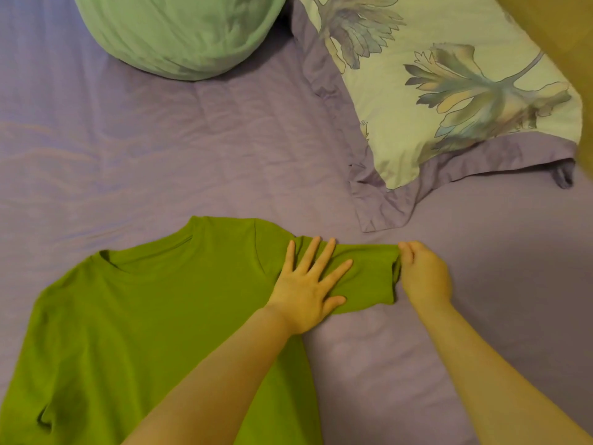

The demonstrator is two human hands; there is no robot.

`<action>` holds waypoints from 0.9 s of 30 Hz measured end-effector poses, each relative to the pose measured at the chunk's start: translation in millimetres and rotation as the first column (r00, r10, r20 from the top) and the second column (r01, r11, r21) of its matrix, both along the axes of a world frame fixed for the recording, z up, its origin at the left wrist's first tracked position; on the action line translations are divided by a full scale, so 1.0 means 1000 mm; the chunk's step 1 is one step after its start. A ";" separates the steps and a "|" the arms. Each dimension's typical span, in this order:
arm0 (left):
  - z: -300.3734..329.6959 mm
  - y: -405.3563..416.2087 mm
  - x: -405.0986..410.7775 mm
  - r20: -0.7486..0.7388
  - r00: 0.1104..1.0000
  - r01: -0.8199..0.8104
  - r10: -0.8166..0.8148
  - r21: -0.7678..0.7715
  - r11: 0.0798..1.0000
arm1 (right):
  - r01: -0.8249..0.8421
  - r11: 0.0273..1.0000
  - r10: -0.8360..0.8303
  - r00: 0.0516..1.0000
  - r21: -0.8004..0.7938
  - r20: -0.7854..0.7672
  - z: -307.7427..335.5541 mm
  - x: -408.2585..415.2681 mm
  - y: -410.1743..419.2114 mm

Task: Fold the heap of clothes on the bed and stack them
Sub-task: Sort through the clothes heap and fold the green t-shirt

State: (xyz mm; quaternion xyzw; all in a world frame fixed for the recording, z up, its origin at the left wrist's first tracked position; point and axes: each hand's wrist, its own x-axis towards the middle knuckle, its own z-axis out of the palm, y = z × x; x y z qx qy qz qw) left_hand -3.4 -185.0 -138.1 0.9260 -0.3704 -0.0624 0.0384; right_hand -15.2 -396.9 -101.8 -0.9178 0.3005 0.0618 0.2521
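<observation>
A green T-shirt (154, 316) lies spread flat on the purple bed sheet (160, 149), neck opening toward the far side. Its right sleeve stretches out to the right. My left hand (308, 284) lies flat with spread fingers on that sleeve near the shoulder seam. My right hand (423, 274) pinches the sleeve's cuff edge with curled fingers. The shirt's left sleeve lies at the lower left corner of the view, and its lower part runs out of the frame.
A pale green round cushion (179, 30) sits at the far left of the bed. A floral pillow (449, 91) with a purple border lies at the far right. Something tan (561, 33) fills the top right corner.
</observation>
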 end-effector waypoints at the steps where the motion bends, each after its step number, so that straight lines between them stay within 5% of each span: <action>1: -0.003 -0.001 -0.001 -0.009 1.000 -0.004 0.004 0.001 1.000 | -0.028 1.000 0.028 1.000 -0.001 0.011 -0.001 0.000 0.000; 5: -0.004 -0.002 -0.002 -0.014 1.000 0.012 -0.012 0.022 1.000 | -0.139 0.990 0.139 0.990 -0.004 0.022 -0.006 -0.002 0.006; 13: 0.007 -0.010 0.004 -0.141 0.989 -0.026 0.048 0.154 0.988 | 0.004 0.990 -0.014 0.997 0.140 0.071 0.011 -0.008 0.006; 17: 0.013 -0.015 0.006 -0.211 0.975 -0.039 0.076 0.173 0.984 | -0.159 0.985 0.158 0.987 -0.064 -0.020 0.008 -0.032 0.029; 22: 0.015 0.003 0.010 -0.029 0.987 -0.158 0.158 0.022 0.987 | -0.224 0.953 0.222 0.974 -0.205 -0.033 0.000 -0.042 0.026; 25: 0.009 0.021 0.013 0.005 0.947 -0.320 0.320 0.069 0.945 | -0.375 0.860 0.405 0.914 -0.346 0.017 0.007 -0.039 0.041; 27: 0.009 0.027 0.012 -0.043 0.913 -0.399 0.405 0.104 0.911 | -0.632 0.689 0.666 0.745 -0.355 -0.032 0.001 -0.039 0.053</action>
